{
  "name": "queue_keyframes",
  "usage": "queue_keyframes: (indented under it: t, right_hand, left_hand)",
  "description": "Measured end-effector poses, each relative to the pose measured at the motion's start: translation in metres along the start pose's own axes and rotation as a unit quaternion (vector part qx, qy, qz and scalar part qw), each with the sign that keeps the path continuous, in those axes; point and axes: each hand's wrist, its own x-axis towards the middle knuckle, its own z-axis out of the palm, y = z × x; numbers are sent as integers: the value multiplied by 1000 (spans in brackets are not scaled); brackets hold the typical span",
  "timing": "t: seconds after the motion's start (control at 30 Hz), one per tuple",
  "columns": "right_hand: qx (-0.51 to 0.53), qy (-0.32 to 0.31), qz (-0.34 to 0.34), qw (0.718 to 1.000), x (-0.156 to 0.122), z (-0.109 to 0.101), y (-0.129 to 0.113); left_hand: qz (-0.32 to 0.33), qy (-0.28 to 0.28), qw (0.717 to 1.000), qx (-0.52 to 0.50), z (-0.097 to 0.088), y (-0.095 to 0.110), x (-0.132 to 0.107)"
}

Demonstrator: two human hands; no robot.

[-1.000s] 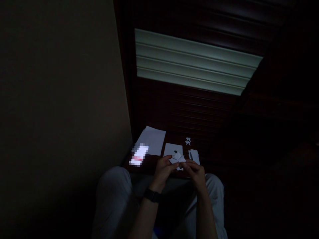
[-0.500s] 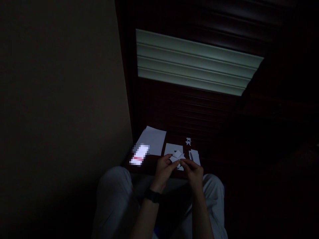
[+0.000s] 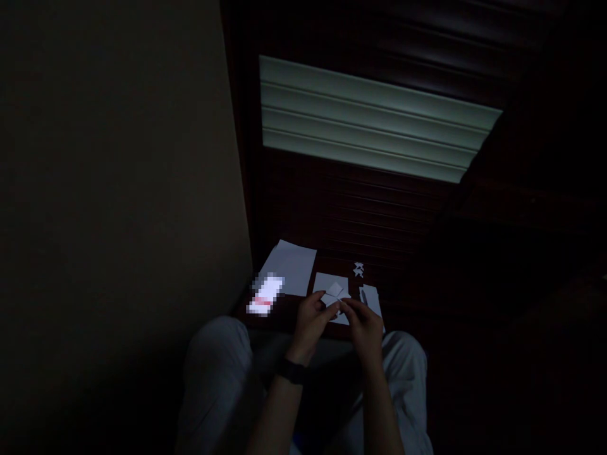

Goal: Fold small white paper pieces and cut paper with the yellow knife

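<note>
Between my two hands is a small folded piece of white paper (image 3: 336, 290), its flaps sticking out at several sides. My left hand (image 3: 312, 318) pinches it from the left, with a dark watch band on the wrist. My right hand (image 3: 366, 324) grips its lower right edge between thumb and fingertips. The fingertips nearly meet, hiding part of the folds. Under the held paper lies a flat white paper sheet (image 3: 326, 279) on the dark table.
A larger stack of white sheets (image 3: 296, 262) lies at the left, partly under a blurred, glowing phone-like object (image 3: 265, 294). Small white folded pieces (image 3: 359, 270) sit toward the back. Narrow white paper (image 3: 373, 299) with a dark slim item lies right. A wall (image 3: 142, 158) rises at left.
The folded paper has tilted and shifted slightly left. My right hand has moved a little left, closer to my left hand. The other things have stayed put.
</note>
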Motion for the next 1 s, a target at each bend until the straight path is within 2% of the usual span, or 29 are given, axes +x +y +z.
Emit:
queue_keyframes:
  t: [0.2,0.47,0.73,1.0]
  right_hand:
    - [38,-9,20,999,3,1,7]
    - [48,31,36,998,3,1,13]
    - [37,45,42,997,3,5,12]
    - [19,66,31,997,1,7,11]
  left_hand:
    - [27,-19,998,48,-2,-2,1]
    - [-20,-31,998,47,-1,-3,0]
    - [-33,-20,999,27,1,-2,-2]
    - [-11,1,999,38,3,-5,-4]
